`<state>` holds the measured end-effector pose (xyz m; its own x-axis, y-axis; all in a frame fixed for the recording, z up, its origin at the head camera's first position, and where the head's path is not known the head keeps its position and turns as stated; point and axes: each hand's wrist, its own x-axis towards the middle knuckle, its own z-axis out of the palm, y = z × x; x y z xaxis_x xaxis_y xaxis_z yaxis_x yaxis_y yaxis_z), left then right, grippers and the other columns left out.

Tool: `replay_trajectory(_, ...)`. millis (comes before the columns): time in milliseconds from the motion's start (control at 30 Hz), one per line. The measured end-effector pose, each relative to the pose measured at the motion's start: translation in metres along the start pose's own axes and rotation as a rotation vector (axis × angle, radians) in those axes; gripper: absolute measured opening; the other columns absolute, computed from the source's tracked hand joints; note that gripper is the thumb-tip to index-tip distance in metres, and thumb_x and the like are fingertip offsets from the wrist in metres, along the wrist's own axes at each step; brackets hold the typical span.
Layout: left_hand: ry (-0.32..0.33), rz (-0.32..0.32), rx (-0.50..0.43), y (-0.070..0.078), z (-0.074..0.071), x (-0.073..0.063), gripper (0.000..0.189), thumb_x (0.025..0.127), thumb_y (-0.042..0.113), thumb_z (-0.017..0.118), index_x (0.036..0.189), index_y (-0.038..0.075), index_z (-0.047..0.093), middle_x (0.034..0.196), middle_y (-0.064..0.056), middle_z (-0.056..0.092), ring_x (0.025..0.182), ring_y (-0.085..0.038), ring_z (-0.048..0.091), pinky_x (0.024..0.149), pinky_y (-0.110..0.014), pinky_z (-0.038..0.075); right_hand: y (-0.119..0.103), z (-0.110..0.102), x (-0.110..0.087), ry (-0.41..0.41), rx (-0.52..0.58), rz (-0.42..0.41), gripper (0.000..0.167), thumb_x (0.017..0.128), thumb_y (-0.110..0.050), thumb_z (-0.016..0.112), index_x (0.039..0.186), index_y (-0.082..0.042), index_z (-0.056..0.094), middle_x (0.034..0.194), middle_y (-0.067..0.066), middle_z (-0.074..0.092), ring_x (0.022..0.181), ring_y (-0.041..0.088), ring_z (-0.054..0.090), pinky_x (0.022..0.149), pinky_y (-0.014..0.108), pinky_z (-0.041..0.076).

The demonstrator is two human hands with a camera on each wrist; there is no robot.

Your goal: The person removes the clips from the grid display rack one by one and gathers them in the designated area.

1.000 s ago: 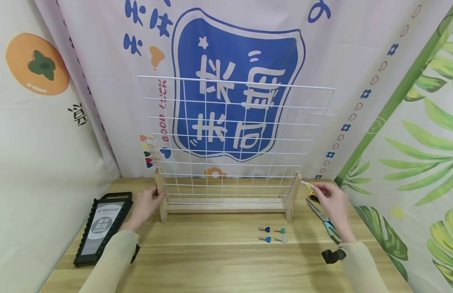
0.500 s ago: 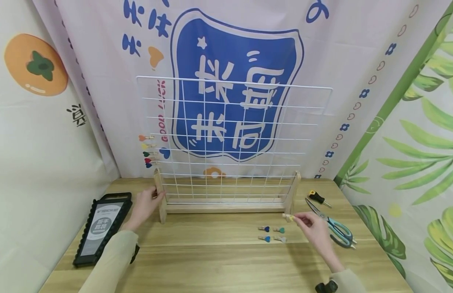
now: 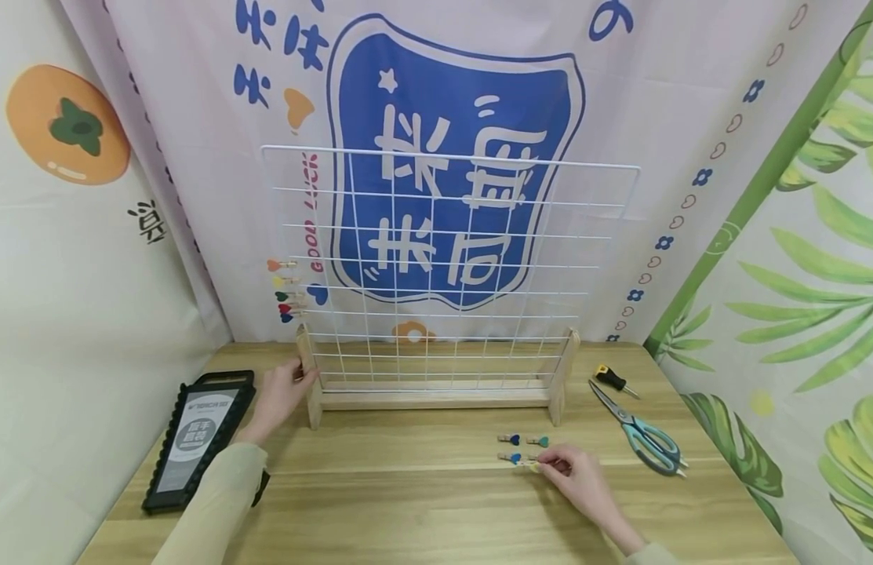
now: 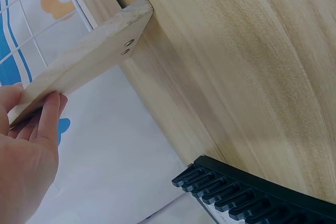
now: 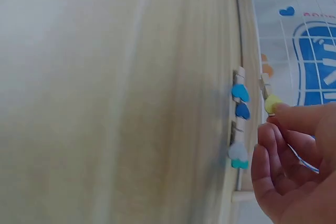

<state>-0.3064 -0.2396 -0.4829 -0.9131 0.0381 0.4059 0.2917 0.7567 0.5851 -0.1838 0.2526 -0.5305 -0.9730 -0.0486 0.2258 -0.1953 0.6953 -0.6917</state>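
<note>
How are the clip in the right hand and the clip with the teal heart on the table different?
The yellow-heart clip is pinched by the right hand, while the teal-heart clip lies on the table. The yellow-heart clip has a yellow heart; the teal-heart clip has a bluish-green one. Both are small wooden clips with a heart at one end.

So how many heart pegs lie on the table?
4: dark blue peg back left, teal peg back right, lighter blue peg front left, white peg front right, partly hidden.
</note>
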Motion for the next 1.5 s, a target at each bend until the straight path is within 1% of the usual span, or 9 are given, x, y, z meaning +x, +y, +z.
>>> replay_trajectory(133,-0.001,-0.005,0.0,0.0,0.0,0.0,0.02,0.096,0.011,0.063,0.099,-0.009,0.065,0.099,-0.032,0.071,0.086,-0.039,0.071,0.065,-0.042,0.058,0.002,0.006,-0.002,-0.038,-0.019,-0.067,0.007,0.082,-0.008,0.078,0.085,-0.012,0.074,0.081,-0.001,0.073,0.066,-0.006,0.057,0.06,0.016,0.051)
replay_trajectory(267,0.002,-0.001,0.002,0.0,0.0,0.0,0.02,0.096,0.011,0.064,0.097,-0.008,0.065,0.098,-0.031,0.072,0.085,-0.039,0.072,0.064,-0.041,0.057,0.002,0.009,-0.004,-0.064,-0.047,-0.102,0.008,0.081,-0.005,0.078,0.084,-0.011,0.074,0.08,0.0,0.072,0.065,-0.007,0.055,0.058,0.016,0.05)
replay_trajectory(400,0.014,0.008,0.005,0.0,0.0,-0.001,0.018,0.095,0.01,0.064,0.095,-0.008,0.065,0.096,-0.031,0.072,0.083,-0.039,0.072,0.062,-0.039,0.057,0.002,0.009,-0.004,-0.091,-0.054,-0.104,0.006,0.082,-0.007,0.078,0.085,-0.01,0.074,0.082,0.0,0.071,0.066,-0.007,0.055,0.058,0.016,0.05)
replay_trajectory(600,0.026,0.014,0.001,0.001,0.0,-0.001,0.019,0.095,0.01,0.065,0.096,-0.008,0.066,0.097,-0.031,0.072,0.086,-0.041,0.072,0.067,-0.045,0.059,0.003,0.01,-0.005,-0.119,-0.054,-0.099,0.006,0.082,-0.008,0.078,0.086,-0.01,0.075,0.083,0.001,0.071,0.067,-0.006,0.055,0.058,0.016,0.049)
replay_trajectory(900,0.022,0.015,0.0,0.0,0.001,-0.001,0.019,0.095,0.01,0.064,0.097,-0.009,0.066,0.099,-0.032,0.071,0.089,-0.043,0.071,0.07,-0.048,0.059,0.004,0.011,-0.004,-0.128,-0.069,-0.096,0.006,0.082,-0.007,0.079,0.086,-0.01,0.076,0.083,0.0,0.07,0.067,-0.007,0.054,0.058,0.015,0.048)
replay_trajectory(1100,0.018,0.009,-0.004,0.0,0.0,-0.001,0.019,0.096,0.01,0.064,0.097,-0.008,0.065,0.099,-0.032,0.072,0.088,-0.042,0.072,0.068,-0.046,0.059,0.005,0.01,-0.003,-0.134,-0.05,-0.07,0.006,0.082,-0.008,0.079,0.087,-0.01,0.076,0.084,0.001,0.07,0.067,-0.006,0.054,0.058,0.016,0.048)
replay_trajectory(1267,0.019,0.008,-0.003,0.0,0.0,-0.002,0.019,0.096,0.011,0.064,0.097,-0.009,0.065,0.098,-0.032,0.072,0.086,-0.041,0.072,0.066,-0.044,0.058,0.005,0.006,0.001,-0.096,-0.036,-0.071,0.007,0.082,-0.006,0.077,0.089,-0.007,0.075,0.083,0.002,0.072,0.067,-0.006,0.054,0.059,0.016,0.049)
replay_trajectory(1367,0.024,0.012,-0.005,0.0,0.001,-0.002,0.019,0.095,0.01,0.064,0.097,-0.009,0.066,0.098,-0.032,0.072,0.087,-0.042,0.072,0.066,-0.045,0.059,0.003,0.001,0.007,-0.043,-0.037,-0.088,0.008,0.083,-0.004,0.076,0.091,-0.004,0.075,0.082,0.003,0.072,0.067,-0.004,0.056,0.061,0.016,0.051)
replay_trajectory(1500,0.031,0.026,-0.008,0.002,0.001,-0.002,0.019,0.095,0.01,0.065,0.097,-0.009,0.066,0.097,-0.032,0.071,0.087,-0.043,0.072,0.067,-0.046,0.059,0.0,-0.008,0.017,0.038,-0.027,-0.079,0.012,0.083,-0.001,0.075,0.095,-0.002,0.073,0.086,0.006,0.073,0.07,0.0,0.06,0.064,0.017,0.053)
